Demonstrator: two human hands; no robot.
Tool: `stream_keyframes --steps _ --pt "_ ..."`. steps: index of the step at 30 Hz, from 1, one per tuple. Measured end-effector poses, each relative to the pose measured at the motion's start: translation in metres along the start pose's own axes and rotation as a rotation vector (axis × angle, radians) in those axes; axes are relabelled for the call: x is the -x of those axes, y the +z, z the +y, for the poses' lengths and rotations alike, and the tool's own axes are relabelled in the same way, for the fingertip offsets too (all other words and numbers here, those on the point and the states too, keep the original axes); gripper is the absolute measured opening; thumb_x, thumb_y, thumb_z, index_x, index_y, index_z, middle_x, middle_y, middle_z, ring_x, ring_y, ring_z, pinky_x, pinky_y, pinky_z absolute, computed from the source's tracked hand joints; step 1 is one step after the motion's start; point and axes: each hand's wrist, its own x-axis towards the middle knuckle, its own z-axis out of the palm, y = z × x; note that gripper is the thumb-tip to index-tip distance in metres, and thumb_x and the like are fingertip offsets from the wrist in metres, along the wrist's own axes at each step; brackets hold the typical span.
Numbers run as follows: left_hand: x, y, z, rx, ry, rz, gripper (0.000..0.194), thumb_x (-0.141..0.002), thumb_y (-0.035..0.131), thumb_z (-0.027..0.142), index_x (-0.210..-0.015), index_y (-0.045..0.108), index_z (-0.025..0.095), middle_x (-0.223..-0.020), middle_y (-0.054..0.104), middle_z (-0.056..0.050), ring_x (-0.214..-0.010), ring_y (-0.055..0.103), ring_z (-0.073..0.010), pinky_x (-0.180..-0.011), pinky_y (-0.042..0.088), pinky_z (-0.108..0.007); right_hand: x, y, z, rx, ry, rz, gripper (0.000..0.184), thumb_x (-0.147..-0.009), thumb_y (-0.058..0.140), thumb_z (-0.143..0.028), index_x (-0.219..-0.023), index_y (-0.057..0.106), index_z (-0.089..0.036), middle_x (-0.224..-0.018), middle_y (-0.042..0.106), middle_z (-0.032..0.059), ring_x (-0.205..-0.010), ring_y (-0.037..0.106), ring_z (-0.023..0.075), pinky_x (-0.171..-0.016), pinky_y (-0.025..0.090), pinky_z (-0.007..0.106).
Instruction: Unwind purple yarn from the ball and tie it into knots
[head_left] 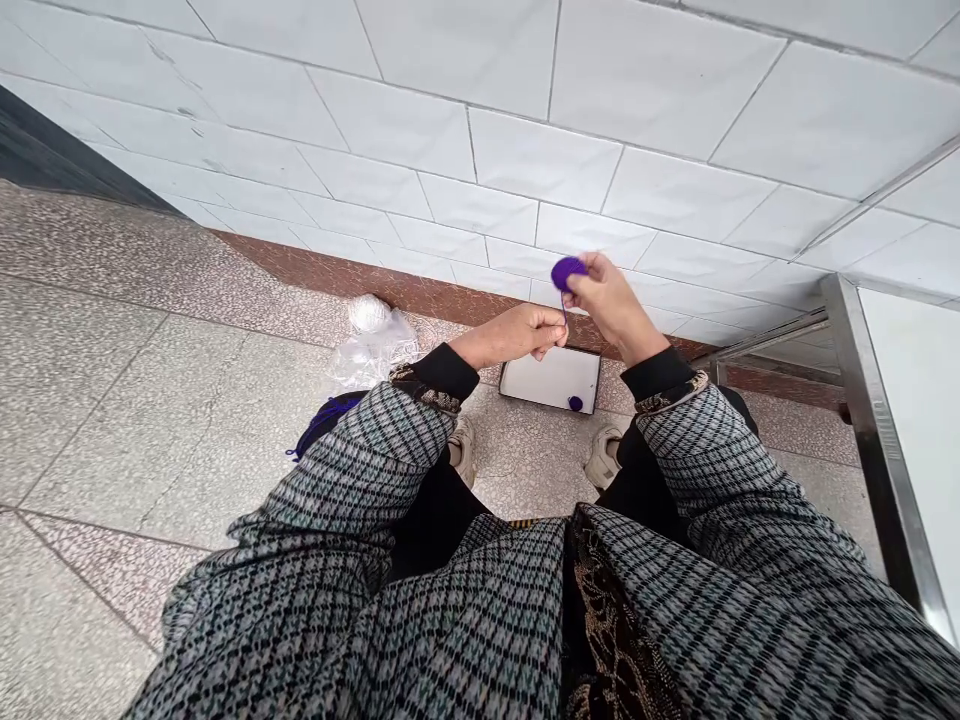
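Note:
Held up in my right hand (606, 300) is a small round purple piece (568, 273) that looks like crochet or wound yarn. A strand of purple yarn (565, 312) runs down from it to my left hand (531, 333), whose fingers pinch the strand. Whether that hand also holds a hook I cannot make out. Below both hands, a shallow white box with dark edges (544, 378) lies on the floor. In its near right corner sits a small dark purple ball (575, 403).
A white yarn ball (368, 313) and a clear plastic bag (373, 352) lie on the floor at left. Purple yarn (322, 420) drapes beside my left leg. The tiled wall (480, 140) stands close ahead. A metal-framed white panel (870, 400) rises at right.

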Motion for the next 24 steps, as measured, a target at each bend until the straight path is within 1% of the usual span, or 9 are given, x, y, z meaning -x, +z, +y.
stream_keyframes --steps 1,3,5,7,12,15,17,21,24 --pt "0.004 -0.002 0.003 0.025 -0.019 -0.009 0.023 -0.1 0.05 0.015 -0.078 0.058 0.017 -0.061 0.048 0.003 -0.057 0.044 -0.0111 -0.063 0.035 -0.027 0.001 -0.001 0.002 0.138 0.041 -0.07 0.032 -0.077 0.076 -0.018 -0.101 0.056 -0.02 -0.096 0.061 0.0028 -0.078 0.055 0.0136 -0.069 0.051 0.027" --pt "0.012 -0.013 0.003 0.035 -0.046 0.022 0.023 -0.101 0.051 0.017 -0.079 0.059 0.017 -0.06 0.044 0.004 -0.053 0.037 -0.0099 -0.059 0.028 -0.026 0.007 -0.004 0.002 0.29 0.127 -0.379 0.031 -0.073 0.076 -0.013 -0.101 0.062 -0.017 -0.091 0.063 0.0029 -0.078 0.056 0.0151 -0.066 0.05 0.027" --pt "0.016 -0.026 -0.004 0.006 -0.052 0.044 0.023 -0.099 0.055 0.018 -0.077 0.06 0.017 -0.061 0.042 0.004 -0.054 0.033 -0.0095 -0.059 0.024 -0.027 0.015 -0.008 -0.002 0.216 0.179 -0.718 0.033 -0.073 0.076 -0.013 -0.105 0.067 -0.016 -0.091 0.066 0.0022 -0.078 0.058 0.015 -0.067 0.051 0.026" --pt "0.018 -0.035 -0.015 0.012 -0.03 0.031 0.024 -0.099 0.057 0.022 -0.076 0.06 0.017 -0.061 0.042 0.003 -0.055 0.035 -0.0103 -0.06 0.025 -0.027 0.021 -0.009 -0.005 -0.006 0.17 -0.849 0.039 -0.075 0.076 -0.014 -0.113 0.065 -0.017 -0.096 0.068 0.0017 -0.077 0.061 0.0131 -0.069 0.054 0.026" --pt "0.028 -0.035 -0.034 0.048 0.034 -0.005 0.03 -0.1 0.057 0.04 -0.081 0.064 0.018 -0.067 0.055 0.0 -0.066 0.051 -0.0138 -0.071 0.041 -0.029 0.021 0.0 0.0 -0.46 0.11 -0.736 0.056 -0.079 0.084 -0.034 -0.125 0.059 -0.016 -0.1 0.07 0.0045 -0.076 0.063 0.0125 -0.067 0.056 0.024" --pt "0.052 -0.038 -0.035 0.056 -0.037 -0.056 0.044 -0.099 0.055 0.059 -0.097 0.067 0.017 -0.082 0.069 -0.005 -0.081 0.065 -0.0182 -0.081 0.049 -0.032 0.016 0.002 0.002 -0.53 0.086 -0.597 0.053 -0.075 0.086 -0.041 -0.115 0.062 -0.016 -0.097 0.069 0.0043 -0.072 0.059 0.0116 -0.064 0.055 0.023" --pt "0.077 -0.044 -0.035 0.049 -0.113 -0.039 0.051 -0.097 0.055 0.066 -0.107 0.066 0.017 -0.085 0.071 -0.005 -0.078 0.066 -0.0182 -0.078 0.051 -0.032 0.014 -0.001 -0.001 -0.54 0.08 -0.448 0.05 -0.075 0.085 -0.042 -0.112 0.062 -0.02 -0.096 0.068 0.0029 -0.069 0.055 0.0108 -0.063 0.055 0.023" --pt "0.137 -0.059 -0.037 0.019 -0.22 0.183 0.042 -0.093 0.067 0.061 -0.095 0.066 0.019 -0.066 0.055 0.004 -0.063 0.048 -0.011 -0.063 0.038 -0.025 0.013 -0.011 -0.013 -0.477 0.06 -0.191 0.046 -0.079 0.079 -0.05 -0.111 0.06 -0.024 -0.1 0.065 0.0028 -0.071 0.052 0.0116 -0.063 0.055 0.024" --pt "0.184 -0.068 -0.045 0.119 -0.31 0.407 0.042 -0.089 0.076 0.061 -0.08 0.068 0.02 -0.064 0.052 0.005 -0.065 0.043 -0.0091 -0.064 0.035 -0.022 0.012 -0.016 -0.019 -0.392 0.027 -0.146 0.049 -0.081 0.076 -0.059 -0.114 0.058 -0.026 -0.1 0.063 0.003 -0.075 0.054 0.0138 -0.063 0.055 0.025"
